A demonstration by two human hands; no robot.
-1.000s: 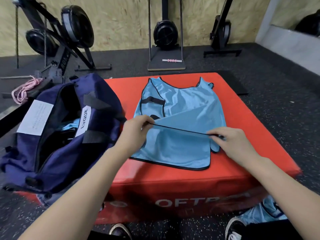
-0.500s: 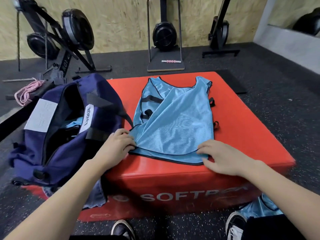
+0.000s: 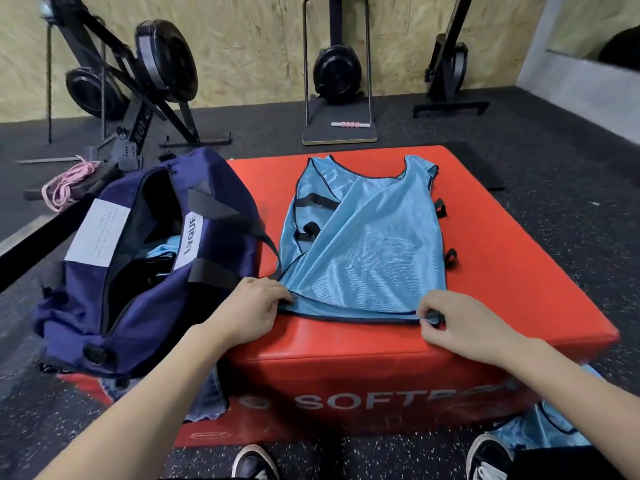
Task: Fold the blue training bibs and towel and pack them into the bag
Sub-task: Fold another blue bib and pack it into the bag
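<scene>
A light blue mesh bib with black trim lies spread on the red soft box, neck end away from me. My left hand pinches its near left hem corner. My right hand pinches the near right corner with a black strap loop. The open navy duffel bag stands at the box's left, with blue fabric visible inside. Another blue bib lies on the floor by my right foot. A bluish cloth hangs below the bag at the box's front.
Black gym machines stand along the wooden wall behind. A pink rope lies on the floor at far left. A small platform with a pink roller sits behind the box. My shoes touch the box's front.
Both hands drew the bib's lifted hem toward me and laid it flat at the box's near edge. The bib now lies spread lengthwise, and the hands still hold its near corners.
</scene>
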